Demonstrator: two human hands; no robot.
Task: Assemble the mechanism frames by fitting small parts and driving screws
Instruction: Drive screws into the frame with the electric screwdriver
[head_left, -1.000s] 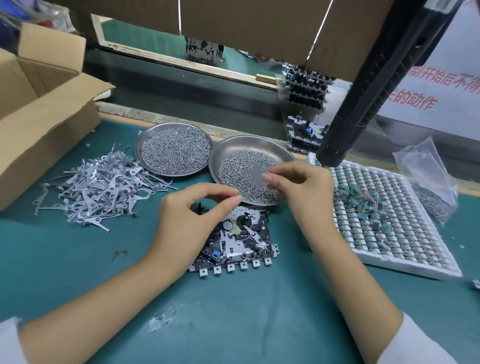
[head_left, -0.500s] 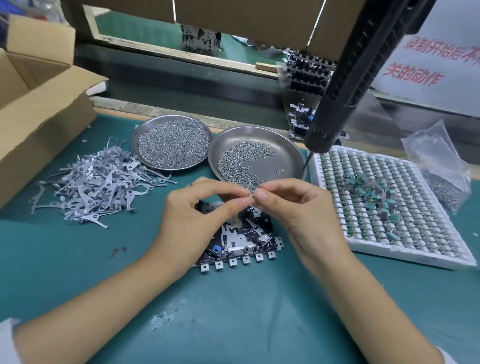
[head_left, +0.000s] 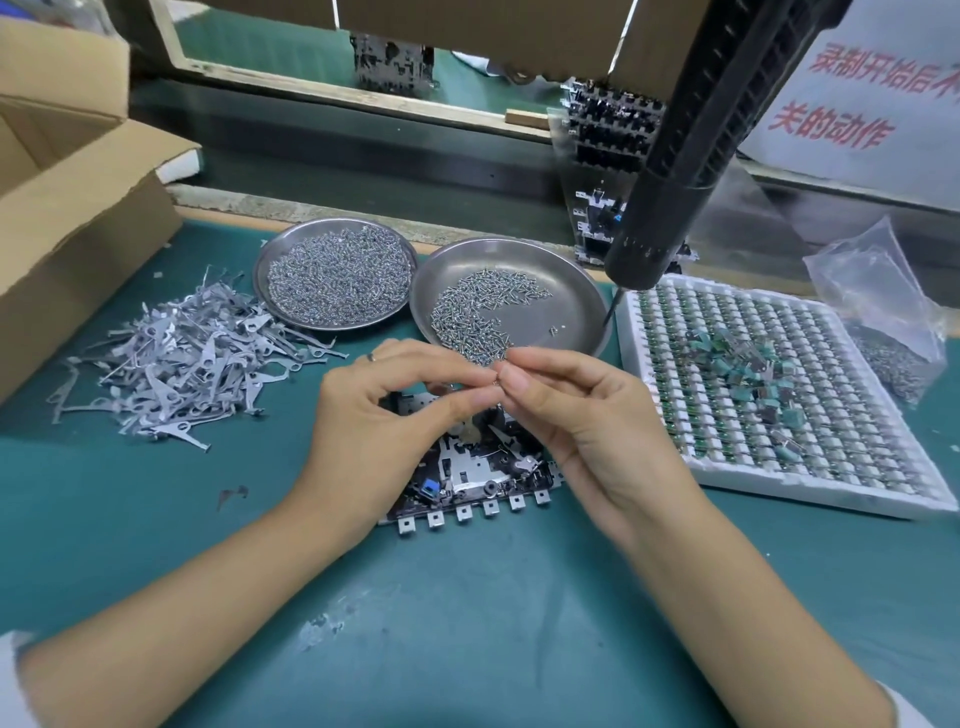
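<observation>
Pinching something tiny, likely a screw, both hands meet at frame centre: left hand (head_left: 374, 415) and right hand (head_left: 582, 415) fingertip to fingertip above the frame (head_left: 467, 478). Light, hard, slippery, it probably needs a firm fingertip hold on its shank.

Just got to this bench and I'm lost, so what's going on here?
A person is assembling a mechanism frame lying on the green mat. Both hands meet just above it: the left hand and right hand pinch something tiny between their fingertips, too small to identify. Two screw dishes sit behind; the hanging screwdriver is untouched.
</observation>
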